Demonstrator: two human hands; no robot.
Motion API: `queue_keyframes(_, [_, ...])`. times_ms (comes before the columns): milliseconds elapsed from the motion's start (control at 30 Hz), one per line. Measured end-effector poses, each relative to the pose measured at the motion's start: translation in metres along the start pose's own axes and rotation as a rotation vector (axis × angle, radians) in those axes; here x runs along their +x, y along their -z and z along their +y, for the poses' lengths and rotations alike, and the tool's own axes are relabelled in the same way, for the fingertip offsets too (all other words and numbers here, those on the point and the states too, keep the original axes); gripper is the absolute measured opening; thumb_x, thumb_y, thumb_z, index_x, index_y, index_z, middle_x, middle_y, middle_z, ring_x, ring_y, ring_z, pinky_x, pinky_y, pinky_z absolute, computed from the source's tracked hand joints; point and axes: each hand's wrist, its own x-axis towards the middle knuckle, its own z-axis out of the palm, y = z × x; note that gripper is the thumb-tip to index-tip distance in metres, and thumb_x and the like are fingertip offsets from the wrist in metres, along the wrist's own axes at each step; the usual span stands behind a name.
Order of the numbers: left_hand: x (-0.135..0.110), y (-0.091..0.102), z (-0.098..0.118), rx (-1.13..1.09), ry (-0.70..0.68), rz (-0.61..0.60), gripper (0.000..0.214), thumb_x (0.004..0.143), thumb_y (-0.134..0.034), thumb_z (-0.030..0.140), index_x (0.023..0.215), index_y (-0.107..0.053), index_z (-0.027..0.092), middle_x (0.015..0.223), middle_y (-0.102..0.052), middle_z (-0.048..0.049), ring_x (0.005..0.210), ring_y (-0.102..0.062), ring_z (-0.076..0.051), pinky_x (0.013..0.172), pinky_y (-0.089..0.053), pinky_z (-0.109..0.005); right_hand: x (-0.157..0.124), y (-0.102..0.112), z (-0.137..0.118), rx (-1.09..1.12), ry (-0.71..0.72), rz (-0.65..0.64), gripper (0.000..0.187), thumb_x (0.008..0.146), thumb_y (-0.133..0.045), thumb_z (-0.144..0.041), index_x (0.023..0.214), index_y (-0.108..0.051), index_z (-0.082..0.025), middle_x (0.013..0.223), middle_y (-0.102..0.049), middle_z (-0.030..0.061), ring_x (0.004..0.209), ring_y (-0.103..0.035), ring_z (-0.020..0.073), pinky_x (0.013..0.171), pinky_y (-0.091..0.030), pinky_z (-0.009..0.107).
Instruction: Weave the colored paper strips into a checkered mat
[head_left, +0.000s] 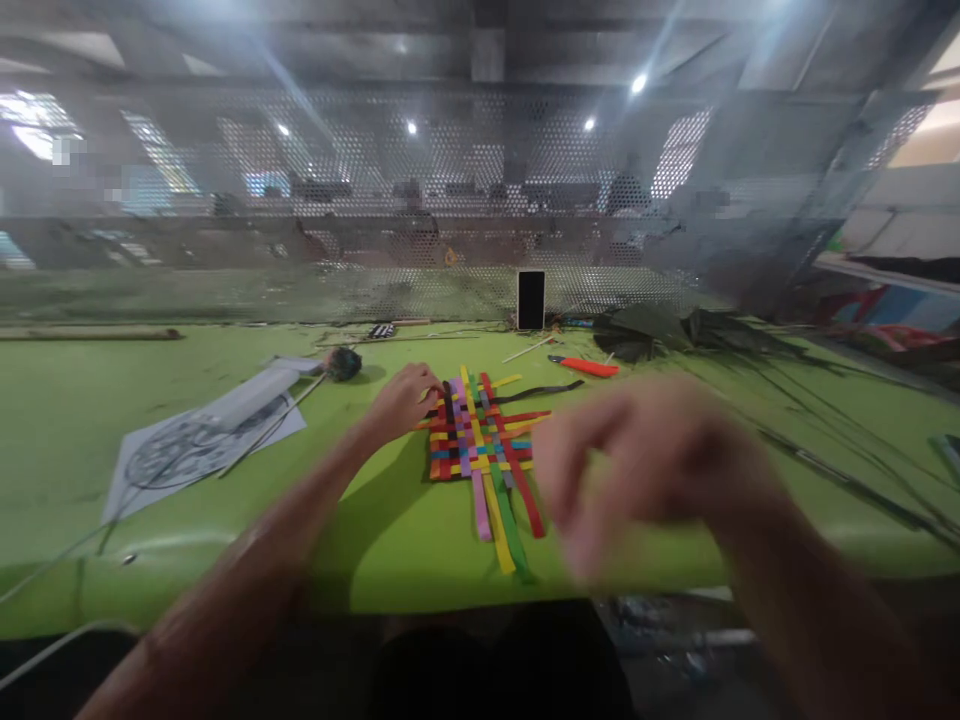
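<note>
A small mat of woven coloured strips (pixel 466 450) lies on the green tabletop. Loose pink, yellow, green and red ends reach toward the front edge, and others stick out to the right, with a dark strip (pixel 544 389) curving off the upper right. My left hand (pixel 409 398) is closed at the mat's upper left corner, fingertips on the strips beside a black one. Above the table, right of the mat, my right hand (pixel 649 460) is smeared by motion. Its fingers look bent, but whether anything is between them does not show.
Behind the mat lie an orange-handled tool (pixel 589 367) and a dark upright phone-like panel (pixel 531 300). Printed paper (pixel 202 440) and a dark ball on a stick (pixel 343 363) are at left. Dark leaves (pixel 637 330) spread at right. A perforated screen (pixel 450 200) stands along the back.
</note>
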Motion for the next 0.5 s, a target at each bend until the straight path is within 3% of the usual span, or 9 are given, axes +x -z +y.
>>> queue_keyframes(33, [-0.002, 0.0, 0.0, 0.002, 0.009, -0.014, 0.024, 0.095, -0.05, 0.019, 0.096, -0.074, 0.016, 0.097, -0.067, -0.0094, 0.096, -0.06, -0.023, 0.092, -0.049, -0.037, 0.024, -0.003, 0.014, 0.069, 0.053, -0.178, 0.023, 0.095, -0.061, -0.04, 0.097, -0.081, -0.029, 0.102, -0.078, 0.0055, 0.088, -0.073, 0.0178, 0.078, -0.057, 0.03])
queue_keyframes(67, [-0.004, -0.001, 0.001, 0.004, 0.015, -0.031, 0.024, 0.095, -0.051, 0.02, 0.097, -0.074, 0.016, 0.098, -0.068, -0.0095, 0.096, -0.061, -0.023, 0.092, -0.049, -0.036, 0.047, -0.01, 0.032, 0.083, 0.029, -0.197, 0.023, 0.095, -0.059, -0.031, 0.103, -0.08, -0.027, 0.105, -0.079, 0.0048, 0.091, -0.073, 0.0187, 0.082, -0.057, 0.031])
queue_keyframes(133, [-0.005, -0.002, 0.005, 0.017, 0.02, -0.069, 0.024, 0.096, -0.052, 0.024, 0.102, -0.074, 0.016, 0.1, -0.069, -0.0101, 0.096, -0.062, -0.023, 0.091, -0.05, -0.036, 0.088, -0.034, 0.069, -0.051, -0.143, -0.064, 0.036, 0.092, -0.051, -0.014, 0.116, -0.077, -0.018, 0.112, -0.078, 0.0077, 0.099, -0.073, 0.0202, 0.091, -0.056, 0.034])
queue_keyframes(200, [-0.005, -0.004, 0.011, 0.038, 0.019, -0.102, 0.026, 0.097, -0.054, 0.028, 0.111, -0.072, 0.017, 0.104, -0.069, -0.0111, 0.098, -0.062, -0.025, 0.092, -0.05, -0.038, 0.114, -0.064, 0.104, -0.28, -0.273, -0.064, 0.049, 0.089, -0.047, -0.005, 0.132, -0.068, -0.014, 0.131, -0.071, 0.0107, 0.118, -0.067, 0.0207, 0.103, -0.05, 0.032])
queue_keyframes(333, [-0.003, -0.01, 0.022, 0.076, 0.011, -0.146, 0.042, 0.1, -0.053, 0.048, 0.129, -0.065, 0.019, 0.117, -0.067, -0.0125, 0.11, -0.06, -0.029, 0.099, -0.047, -0.042, 0.131, -0.105, 0.14, -0.391, -0.333, -0.114, 0.059, 0.088, -0.047, -0.003, 0.144, -0.057, -0.015, 0.141, -0.064, 0.0142, 0.126, -0.063, 0.0246, 0.104, -0.048, 0.034])
queue_keyframes(500, [-0.006, -0.016, 0.023, 0.086, 0.018, -0.178, 0.053, 0.101, -0.047, 0.059, 0.138, -0.058, 0.021, 0.126, -0.065, -0.0134, 0.122, -0.055, -0.031, 0.104, -0.044, -0.045, 0.126, -0.121, 0.142, -0.504, -0.332, -0.13, 0.051, 0.093, -0.045, -0.01, 0.142, -0.058, -0.016, 0.143, -0.061, 0.0162, 0.13, -0.057, 0.0312, 0.108, -0.043, 0.046])
